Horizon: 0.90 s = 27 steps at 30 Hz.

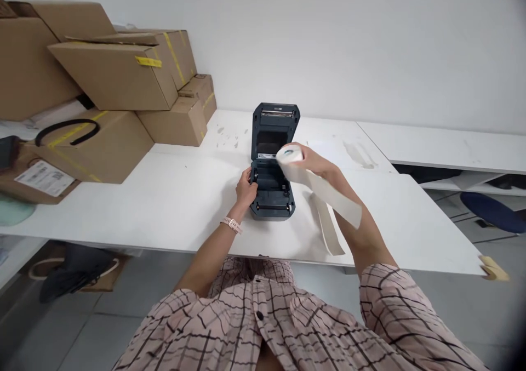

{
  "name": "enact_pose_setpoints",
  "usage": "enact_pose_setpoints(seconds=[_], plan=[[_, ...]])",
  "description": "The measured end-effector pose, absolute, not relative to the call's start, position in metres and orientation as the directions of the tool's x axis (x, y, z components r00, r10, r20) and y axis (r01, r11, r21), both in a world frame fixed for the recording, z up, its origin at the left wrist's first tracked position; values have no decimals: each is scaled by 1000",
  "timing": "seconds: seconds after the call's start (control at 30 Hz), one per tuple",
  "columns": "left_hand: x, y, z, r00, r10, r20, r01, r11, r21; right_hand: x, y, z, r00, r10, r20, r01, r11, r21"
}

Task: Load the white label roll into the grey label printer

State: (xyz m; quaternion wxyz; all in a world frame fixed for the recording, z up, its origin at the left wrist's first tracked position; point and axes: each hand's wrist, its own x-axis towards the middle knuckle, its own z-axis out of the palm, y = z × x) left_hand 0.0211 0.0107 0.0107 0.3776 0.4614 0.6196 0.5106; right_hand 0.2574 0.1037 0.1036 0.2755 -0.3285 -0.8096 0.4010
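Right hand (pixel 313 160): seen from my head camera, its fingers are curled over the right side of a white paper roll (pixel 289 154), pinching it.
Left hand (pixel 246 189): closed on the near-left rim of a dark machine (pixel 269 213), thumb lying over the edge, fingers along the outside.
Paper roll: I hold it at the far right of the machine's open body, by the raised lid (pixel 276 116); I cannot tell whether it touches.
Paper tail (pixel 345 207): trails from the roll to the near right, across my forearm.
Paper strip (pixel 327 226): hangs left of that forearm, down to the near edge of the white table (pixel 184 206); I cannot tell where its far end joins.
Wristband (pixel 232 224): pink, around my left wrist.
Cardboard boxes (pixel 119 75): stacked at the far left, a black band (pixel 68 123) on one.
Stool (pixel 493 211): blue-topped, beyond the table's right end.
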Motion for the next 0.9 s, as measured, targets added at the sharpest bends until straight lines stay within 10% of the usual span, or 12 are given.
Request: enact_pose_setpoints(seconds=[0.2,0.33,0.6,0.9], plan=[[22,9,15,-312,950,-27,210,97,973,176,98,108,-744,644,-181,658,657,-367],[21,8,16,-311,950,-19,212,88,973,162,106,90,-730,629,-266,683,656,-322],[22,6,12,-307,952,1,182,57,982,199,11,67,-679,725,115,660,672,-336],[26,-1,7,-275,961,-4,66,23,998,205,-64,27,-612,760,218,695,649,-310]])
